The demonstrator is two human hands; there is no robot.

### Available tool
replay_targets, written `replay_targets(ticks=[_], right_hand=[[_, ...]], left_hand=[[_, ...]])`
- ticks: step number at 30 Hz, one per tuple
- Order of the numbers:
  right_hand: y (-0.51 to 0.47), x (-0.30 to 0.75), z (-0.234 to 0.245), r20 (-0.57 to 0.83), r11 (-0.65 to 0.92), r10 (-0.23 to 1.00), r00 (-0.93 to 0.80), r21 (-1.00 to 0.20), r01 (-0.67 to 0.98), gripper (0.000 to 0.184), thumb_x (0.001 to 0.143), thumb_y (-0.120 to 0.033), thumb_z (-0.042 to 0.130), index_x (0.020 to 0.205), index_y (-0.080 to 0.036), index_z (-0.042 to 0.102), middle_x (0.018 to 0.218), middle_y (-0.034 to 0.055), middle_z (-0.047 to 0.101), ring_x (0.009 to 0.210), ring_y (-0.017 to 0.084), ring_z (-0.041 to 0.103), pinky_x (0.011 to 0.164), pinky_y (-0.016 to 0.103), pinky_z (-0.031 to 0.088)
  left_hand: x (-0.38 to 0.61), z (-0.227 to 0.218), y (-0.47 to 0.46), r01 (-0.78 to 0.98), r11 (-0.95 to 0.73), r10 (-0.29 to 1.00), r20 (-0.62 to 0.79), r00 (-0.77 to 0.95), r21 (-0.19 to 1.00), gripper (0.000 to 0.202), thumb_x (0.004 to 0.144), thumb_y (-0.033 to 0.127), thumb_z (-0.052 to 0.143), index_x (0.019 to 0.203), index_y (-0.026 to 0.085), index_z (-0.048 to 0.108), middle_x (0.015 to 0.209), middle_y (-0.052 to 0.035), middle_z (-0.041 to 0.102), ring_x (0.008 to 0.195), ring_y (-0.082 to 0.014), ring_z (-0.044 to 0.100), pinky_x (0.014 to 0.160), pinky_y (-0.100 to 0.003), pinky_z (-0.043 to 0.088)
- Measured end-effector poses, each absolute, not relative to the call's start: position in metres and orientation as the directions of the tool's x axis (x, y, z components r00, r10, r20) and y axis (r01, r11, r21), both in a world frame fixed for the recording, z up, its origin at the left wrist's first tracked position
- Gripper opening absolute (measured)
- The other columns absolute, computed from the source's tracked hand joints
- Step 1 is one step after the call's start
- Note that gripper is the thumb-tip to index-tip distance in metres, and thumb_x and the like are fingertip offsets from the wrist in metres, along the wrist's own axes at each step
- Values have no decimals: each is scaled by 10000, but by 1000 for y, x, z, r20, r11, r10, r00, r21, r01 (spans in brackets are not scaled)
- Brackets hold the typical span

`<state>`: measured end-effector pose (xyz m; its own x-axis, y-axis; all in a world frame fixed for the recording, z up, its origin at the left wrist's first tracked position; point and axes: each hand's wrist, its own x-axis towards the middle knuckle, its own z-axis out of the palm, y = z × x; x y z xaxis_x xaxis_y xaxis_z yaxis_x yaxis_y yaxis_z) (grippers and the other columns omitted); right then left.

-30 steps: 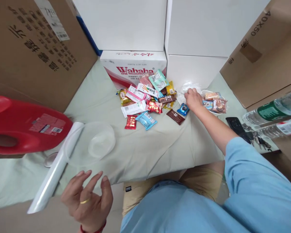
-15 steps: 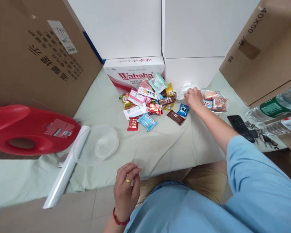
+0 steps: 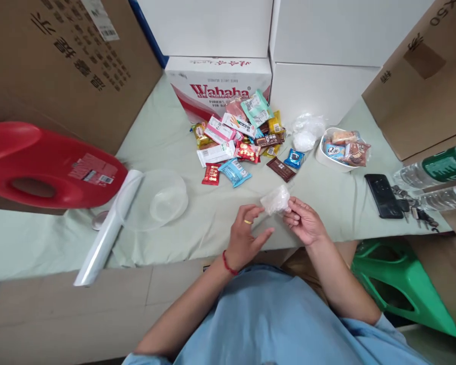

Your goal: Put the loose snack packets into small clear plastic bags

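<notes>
Pinched in my right hand (image 3: 304, 220) is a small crumpled piece of clear plastic film (image 3: 276, 199), held over the near part of the table. My left hand (image 3: 249, 235), with a ring on one finger, is close to its left side, thumb and fingers apart; whether a fingertip touches it is hard to tell. Beyond my hands lies a heap of wrapped snacks (image 3: 247, 152), with a brown packet (image 3: 280, 169) and a blue packet (image 3: 294, 158) at its right. More crumpled clear plastic (image 3: 306, 133) lies behind them. A white bowl (image 3: 327, 161) to the right holds several wrapped snacks.
On the left stand a red jug (image 3: 61, 172), a white roll (image 3: 108, 228) and a clear plastic bowl (image 3: 167, 203). A phone (image 3: 383, 195), keys (image 3: 418, 210) and water bottles (image 3: 437, 170) lie right. Boxes (image 3: 220, 76) line the back; a green stool (image 3: 406, 289) is below.
My right hand has come back from the crumpled plastic by the bowl, bringing a piece of it towards me. My left hand has risen over the table to meet it. The view has shifted.
</notes>
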<state>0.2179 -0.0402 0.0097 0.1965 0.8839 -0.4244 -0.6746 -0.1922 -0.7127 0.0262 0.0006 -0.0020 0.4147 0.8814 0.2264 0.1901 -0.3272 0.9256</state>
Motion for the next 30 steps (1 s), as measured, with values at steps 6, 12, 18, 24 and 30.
replay_targets(ticks=[6, 12, 18, 24, 30], right_hand=[[-39, 213, 15, -479, -297, 861, 172, -747, -595, 422, 617, -416, 951, 725, -189, 613, 591, -54, 519, 459, 30, 240, 393, 165, 165], [-39, 238, 7, -457, -330, 865, 207, -829, -451, 500, 623, -529, 924, 697, -208, 548, 552, -89, 393, 465, 49, 232, 419, 189, 173], [-47, 227, 0, -7, -140, 911, 412, -946, 294, 339, 872, -586, 710, 873, -249, 675, 767, 8, 599, 658, 167, 501, 616, 299, 434], [-38, 184, -3, 261, 276, 959, -112, -763, 584, 176, 921, -436, 708, 998, -278, 718, 1050, 89, 713, 1010, 281, 584, 921, 455, 470], [-31, 198, -8, 52, 23, 989, 139, -979, 203, 271, 951, -511, 650, 872, -253, 653, 851, 22, 662, 834, 198, 600, 824, 362, 499]], left_hand=[[35, -14, 15, 120, -112, 907, 52, 418, 986, 152, 876, 354, 711, 823, 215, 745, 793, -33, 682, 719, -155, 575, 741, -291, 455], [7, -17, 28, -215, 413, 896, -352, 271, 885, 418, 618, 477, 912, 790, 168, 690, 658, 48, 569, 561, -65, 420, 550, -217, 338], [-3, -16, 33, -314, 503, 862, -443, 245, 805, 513, 537, 493, 962, 737, 164, 623, 608, 92, 446, 486, -18, 337, 472, -189, 266], [9, -18, 27, -321, 524, 847, -446, 288, 789, 528, 573, 527, 944, 744, 172, 592, 578, 105, 403, 494, -23, 324, 474, -173, 283], [-7, -21, 31, -255, 531, 840, -461, 286, 808, 508, 569, 552, 932, 750, 161, 663, 630, 65, 519, 529, -34, 343, 489, -181, 302]])
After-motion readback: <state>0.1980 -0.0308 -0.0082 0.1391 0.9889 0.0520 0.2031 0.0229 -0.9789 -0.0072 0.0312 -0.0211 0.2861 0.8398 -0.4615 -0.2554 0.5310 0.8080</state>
